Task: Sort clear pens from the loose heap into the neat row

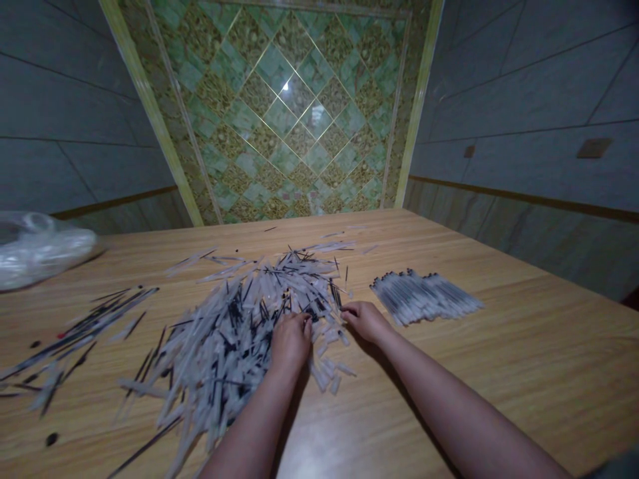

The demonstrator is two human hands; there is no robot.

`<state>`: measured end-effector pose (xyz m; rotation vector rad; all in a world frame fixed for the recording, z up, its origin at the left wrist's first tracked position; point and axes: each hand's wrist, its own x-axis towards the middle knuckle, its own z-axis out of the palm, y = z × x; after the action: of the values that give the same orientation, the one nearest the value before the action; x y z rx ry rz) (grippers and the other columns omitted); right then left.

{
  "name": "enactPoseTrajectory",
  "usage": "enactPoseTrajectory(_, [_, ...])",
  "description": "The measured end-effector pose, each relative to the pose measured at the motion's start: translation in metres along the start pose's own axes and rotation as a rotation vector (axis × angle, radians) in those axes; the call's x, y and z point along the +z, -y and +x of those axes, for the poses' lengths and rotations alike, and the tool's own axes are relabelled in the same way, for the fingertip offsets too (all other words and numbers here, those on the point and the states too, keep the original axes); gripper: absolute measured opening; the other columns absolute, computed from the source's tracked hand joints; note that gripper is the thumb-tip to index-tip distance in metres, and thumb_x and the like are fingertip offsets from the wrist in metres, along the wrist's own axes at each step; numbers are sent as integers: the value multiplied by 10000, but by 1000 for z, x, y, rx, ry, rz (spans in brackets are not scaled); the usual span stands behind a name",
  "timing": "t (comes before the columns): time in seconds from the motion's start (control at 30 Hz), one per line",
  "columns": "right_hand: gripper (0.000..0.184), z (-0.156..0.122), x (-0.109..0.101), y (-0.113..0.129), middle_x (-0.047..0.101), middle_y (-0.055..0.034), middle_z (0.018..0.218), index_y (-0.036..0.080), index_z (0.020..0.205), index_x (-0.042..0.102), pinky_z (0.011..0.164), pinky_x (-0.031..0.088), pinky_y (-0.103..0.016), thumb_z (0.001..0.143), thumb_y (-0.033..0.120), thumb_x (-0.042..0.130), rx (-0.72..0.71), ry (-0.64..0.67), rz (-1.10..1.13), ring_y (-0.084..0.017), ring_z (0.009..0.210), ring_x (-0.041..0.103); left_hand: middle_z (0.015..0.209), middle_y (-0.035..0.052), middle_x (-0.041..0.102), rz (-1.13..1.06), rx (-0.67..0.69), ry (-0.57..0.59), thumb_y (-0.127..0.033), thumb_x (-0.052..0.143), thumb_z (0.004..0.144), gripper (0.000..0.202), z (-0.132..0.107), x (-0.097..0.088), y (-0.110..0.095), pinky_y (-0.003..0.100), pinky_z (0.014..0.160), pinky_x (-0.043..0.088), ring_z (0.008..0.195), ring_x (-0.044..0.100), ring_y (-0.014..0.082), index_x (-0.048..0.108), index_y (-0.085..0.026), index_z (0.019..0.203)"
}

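Note:
A large heap of frosted clear tubes and thin black sticks (234, 332) lies across the middle of the wooden table. My left hand (291, 338) rests at the heap's right side, fingers curled and pressed together; what is in them is hidden. Just to its right, my right hand (368, 320) has its thumb and fingers pinched beside a few short black sticks (335, 293). Whatever this pinch holds is too small to make out. Short clear caps or sleeves (327, 372) are scattered between the hands. Right of my right hand, pen-like clear tubes with black ends (424, 296) lie side by side in a neat row.
Loose black sticks and tubes (80, 332) spread over the table's left part, with a small black round piece (52, 439) near the front. A clear plastic bag (44, 249) sits at the far left. Beyond the table (529, 346) stands a green and gold tiled wall (299, 120).

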<state>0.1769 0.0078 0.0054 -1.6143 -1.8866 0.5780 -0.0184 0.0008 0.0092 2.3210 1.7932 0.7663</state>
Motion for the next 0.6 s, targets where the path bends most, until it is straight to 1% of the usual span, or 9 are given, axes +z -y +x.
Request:
enactPoseTrajectory(0.1, [286, -2, 13, -6, 681, -67, 970, 193, 975, 669, 748, 432, -246, 760, 315, 524, 42, -13, 32, -191, 876, 619, 927, 97, 648, 69, -51, -24, -294, 437, 811, 293, 6, -9, 3, 296, 827, 358, 918, 546, 210, 657, -185, 971])
enactPoseTrajectory(0.2, [276, -5, 21, -12, 679, -67, 965, 193, 968, 671, 764, 422, -242, 771, 299, 510, 34, -57, 45, -184, 894, 608, 968, 104, 652, 124, -76, -46, -310, 420, 816, 323, 17, -12, 5, 305, 828, 360, 920, 557, 222, 646, -183, 1008])
enactPoseTrajectory(0.27, [268, -7, 24, -15, 673, -69, 955, 196, 964, 673, 778, 411, -244, 778, 286, 502, 21, -95, 22, -180, 905, 595, 965, 119, 655, 163, -105, -36, -311, 415, 814, 327, 27, -10, 5, 311, 820, 367, 918, 565, 229, 654, -170, 986])
enactPoseTrajectory(0.37, [261, -10, 25, -17, 665, -67, 911, 200, 960, 674, 767, 407, -237, 788, 281, 496, 12, -111, 1, -170, 878, 588, 913, 150, 662, 240, -162, -7, -341, 388, 821, 360, 43, -2, 4, 321, 790, 388, 899, 580, 247, 671, -140, 919])
enactPoseTrajectory(0.43, [260, -11, 25, -17, 660, -68, 890, 197, 955, 676, 761, 406, -233, 798, 277, 485, -3, -120, 1, -163, 863, 584, 904, 168, 662, 262, -213, 21, -350, 402, 812, 365, 51, 3, 3, 328, 776, 400, 904, 586, 261, 664, -126, 929])
enactPoseTrajectory(0.53, [259, -12, 26, -17, 658, -69, 883, 194, 947, 678, 761, 404, -233, 806, 268, 473, -19, -131, 9, -160, 858, 581, 893, 176, 663, 261, -232, 48, -293, 454, 779, 299, 58, 9, 4, 319, 738, 419, 874, 603, 261, 665, -120, 900])
enactPoseTrajectory(0.6, [261, -12, 26, -17, 659, -69, 882, 195, 950, 676, 759, 407, -236, 807, 265, 469, -24, -134, 21, -161, 856, 582, 896, 166, 665, 258, -235, 57, -232, 462, 762, 266, 57, 9, 6, 303, 719, 424, 860, 611, 247, 656, -128, 912])
